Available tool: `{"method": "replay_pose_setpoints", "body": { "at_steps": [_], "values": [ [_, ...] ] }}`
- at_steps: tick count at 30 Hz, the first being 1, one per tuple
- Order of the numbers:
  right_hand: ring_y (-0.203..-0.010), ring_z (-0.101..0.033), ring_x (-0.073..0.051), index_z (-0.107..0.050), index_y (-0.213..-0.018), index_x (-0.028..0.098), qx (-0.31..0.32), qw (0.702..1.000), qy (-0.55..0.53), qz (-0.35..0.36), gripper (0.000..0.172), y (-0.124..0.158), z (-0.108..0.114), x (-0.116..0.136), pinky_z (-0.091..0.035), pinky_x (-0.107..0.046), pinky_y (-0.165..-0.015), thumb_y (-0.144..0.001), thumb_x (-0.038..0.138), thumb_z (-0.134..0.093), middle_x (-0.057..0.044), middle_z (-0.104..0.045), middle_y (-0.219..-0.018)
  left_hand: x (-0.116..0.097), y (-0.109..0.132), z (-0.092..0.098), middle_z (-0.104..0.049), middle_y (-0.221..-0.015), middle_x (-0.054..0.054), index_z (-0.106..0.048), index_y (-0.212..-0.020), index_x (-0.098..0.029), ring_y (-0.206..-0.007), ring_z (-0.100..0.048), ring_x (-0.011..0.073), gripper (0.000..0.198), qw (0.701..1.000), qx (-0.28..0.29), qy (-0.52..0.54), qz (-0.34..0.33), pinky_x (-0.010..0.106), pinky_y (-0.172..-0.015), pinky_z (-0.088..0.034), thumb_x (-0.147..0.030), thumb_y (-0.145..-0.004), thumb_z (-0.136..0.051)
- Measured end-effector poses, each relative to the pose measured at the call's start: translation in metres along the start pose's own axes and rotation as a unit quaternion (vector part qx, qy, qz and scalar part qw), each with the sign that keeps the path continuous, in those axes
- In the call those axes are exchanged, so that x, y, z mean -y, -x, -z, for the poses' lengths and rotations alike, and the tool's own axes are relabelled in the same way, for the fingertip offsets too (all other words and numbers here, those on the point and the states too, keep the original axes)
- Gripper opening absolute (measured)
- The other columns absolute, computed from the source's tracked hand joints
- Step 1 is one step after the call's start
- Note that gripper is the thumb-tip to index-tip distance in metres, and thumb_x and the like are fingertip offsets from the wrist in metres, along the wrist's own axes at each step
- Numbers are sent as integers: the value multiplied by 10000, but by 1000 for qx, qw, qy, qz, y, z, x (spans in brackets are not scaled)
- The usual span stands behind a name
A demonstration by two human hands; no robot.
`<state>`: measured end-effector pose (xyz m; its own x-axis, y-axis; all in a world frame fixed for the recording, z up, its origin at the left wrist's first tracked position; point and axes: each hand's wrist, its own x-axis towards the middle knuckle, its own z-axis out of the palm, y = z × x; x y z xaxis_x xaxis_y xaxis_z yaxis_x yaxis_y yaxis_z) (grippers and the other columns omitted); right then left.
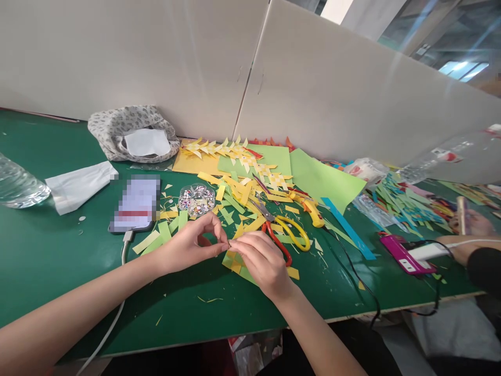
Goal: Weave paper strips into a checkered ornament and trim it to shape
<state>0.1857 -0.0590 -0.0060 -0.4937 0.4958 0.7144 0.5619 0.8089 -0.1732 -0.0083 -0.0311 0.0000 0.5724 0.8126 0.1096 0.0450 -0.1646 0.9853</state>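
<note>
My left hand [199, 239] is closed in a pinch, thumb against forefinger. Its fingertips meet those of my right hand [263, 261], which is also pinched. Whatever lies between the fingertips is too small to name. Under my right hand is a woven yellow and green paper piece [234, 262]. Just beyond the hands stands a clear round case of small googly eyes [197, 199]. Scissors with red and yellow handles [291, 232] lie to the right among yellow and green paper strips [230, 196]. A yellow glue gun [310, 209] rests behind them.
A charging phone [135, 203], white tissue [82, 185] and water bottle [23, 183] are on the left. At the back are a cloth pouch [105, 133] and folded-paper chain [250, 162]. On the right are a pink power strip [405, 254] and another person's hand [477, 223].
</note>
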Motion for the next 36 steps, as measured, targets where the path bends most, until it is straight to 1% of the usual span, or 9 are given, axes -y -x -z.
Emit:
{"method": "replay_pose_setpoints", "body": {
  "at_steps": [4, 14, 20, 22, 26, 29, 31, 33, 36],
  "values": [
    [-822, -567, -182, -608, -971, 116, 4, 1000, 5, 1, 200, 1, -1, 0, -534, -343, -704, -802, 39, -536, -98, -648, -849, 3, 0, -1, -573, -828, -2, -344, -777, -208, -748, -547, 108, 193, 1000, 4, -19, -20, 237, -601, -442, -245, -827, -526],
    [-808, -593, -172, -633, -971, 145, -17, 1000, 5, -13, 214, -2, -3, 1, -537, -325, -704, -810, 49, -530, -83, -657, -839, 2, 0, -2, -589, -816, 0, -293, -739, -220, -738, -550, 109, 236, 998, -40, -46, -16, 245, -611, -453, -226, -812, -517],
    [-795, -626, -163, -659, -914, 197, -90, 989, -61, -103, 202, -9, -1, 4, -543, -316, -718, -778, 65, -587, -49, -680, -831, 6, -4, 3, -572, -817, -2, -317, -729, -218, -768, -569, 115, 221, 993, -99, -58, -15, 234, -613, -471, -190, -786, -529],
    [-798, -639, -164, -667, -891, 203, -93, 983, -76, -140, 180, -10, 1, 4, -544, -309, -728, -780, 84, -590, -45, -690, -840, 7, -4, 5, -556, -816, -9, -324, -735, -219, -783, -567, 114, 225, 990, -117, -67, -33, 242, -654, -484, -140, -756, -534],
    [-791, -646, -161, -669, -877, 210, -32, 974, -98, -202, 140, -8, 6, 5, -538, -298, -737, -795, 138, -582, -35, -695, -840, 6, -4, 7, -534, -875, -6, -344, -751, -216, -813, -572, 118, 231, 988, -128, -64, -55, 259, -702, -496, -58, -696, -503],
    [-773, -638, -152, -662, -879, 210, 37, 964, -119, -236, 123, -4, 10, 7, -528, -289, -726, -792, 159, -590, -24, -687, -818, 3, -1, 8, -553, -753, -24, -390, -732, -203, -658, -572, 100, 181, 993, -82, -75, -27, 248, -625, -480, -27, -693, -410],
    [-770, -630, -146, -667, -837, 207, 87, 959, -128, -238, 98, -2, 11, 9, -519, -282, -724, -781, 153, -607, -18, -683, -802, -1, 1, 8, -555, -659, -31, -442, -711, -190, -599, -560, 101, 183, 994, -42, -105, -11, 242, -595, -463, -22, -691, -372],
    [-776, -622, -144, -673, -791, 206, 131, 956, -133, -226, 87, -1, 11, 10, -513, -278, -728, -776, 142, -616, -13, -680, -788, -4, 3, 8, -577, -647, -23, -490, -715, -182, -587, -560, 109, 184, 989, -9, -146, -8, 237, -576, -449, -42, -706, -370],
    [-780, -610, -140, -677, -769, 199, 165, 955, -133, -210, 75, 0, 11, 8, -508, -265, -720, -771, 142, -629, -6, -672, -764, -8, 4, 8, -611, -645, -15, -553, -744, -178, -572, -557, 115, 170, 972, 7, -233, -23, 223, -541, -411, -105, -753, -399]
  ]
}}
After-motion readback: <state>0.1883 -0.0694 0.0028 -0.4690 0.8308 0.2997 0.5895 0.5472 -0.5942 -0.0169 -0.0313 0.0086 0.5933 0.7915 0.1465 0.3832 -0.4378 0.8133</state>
